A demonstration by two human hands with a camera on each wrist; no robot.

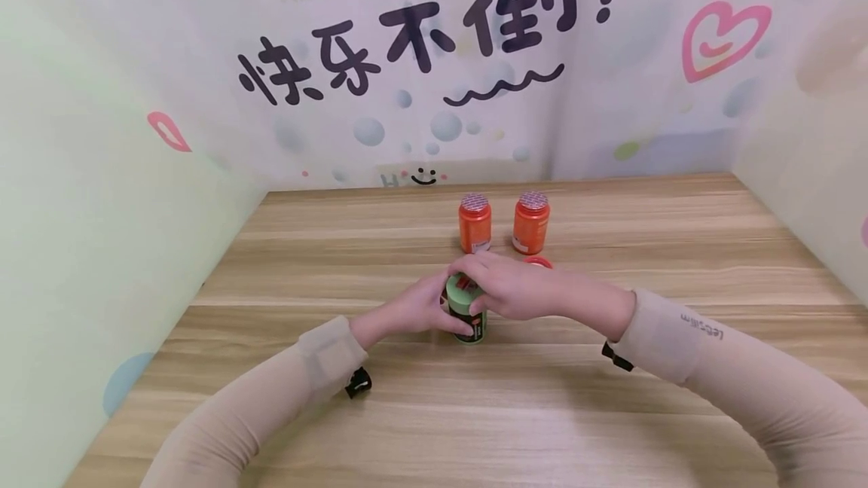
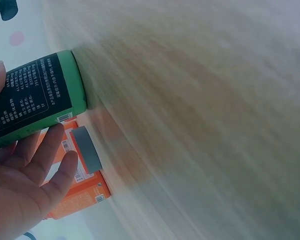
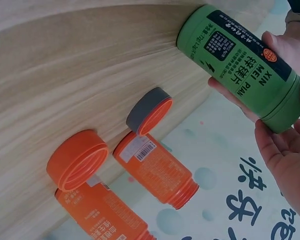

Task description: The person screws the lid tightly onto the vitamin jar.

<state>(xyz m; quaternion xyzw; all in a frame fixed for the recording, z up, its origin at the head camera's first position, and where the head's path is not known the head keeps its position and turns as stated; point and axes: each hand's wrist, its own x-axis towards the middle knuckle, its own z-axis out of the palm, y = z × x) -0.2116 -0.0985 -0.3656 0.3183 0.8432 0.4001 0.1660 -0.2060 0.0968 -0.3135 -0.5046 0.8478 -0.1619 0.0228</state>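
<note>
A green bottle [image 1: 458,294] with a dark label stands upright on the table in front of me. My left hand [image 1: 410,311] grips its body from the left, with the thumb across the label. From above and the right, my right hand [image 1: 511,288] holds the bottle's green lid [image 3: 284,114] between curled fingers and thumb. The lid sits on the bottle in the right wrist view. The left wrist view shows the back of the green bottle with small print, some left fingers spread beside it.
Behind stand two orange bottles [image 1: 475,226] [image 1: 531,226] without caps, their mouths covered by patterned seals. An orange cap [image 3: 72,162] and a grey cap [image 3: 144,111] with an orange inside lie near them. A printed cloth [image 1: 434,96] hangs behind the wooden table [image 1: 366,247].
</note>
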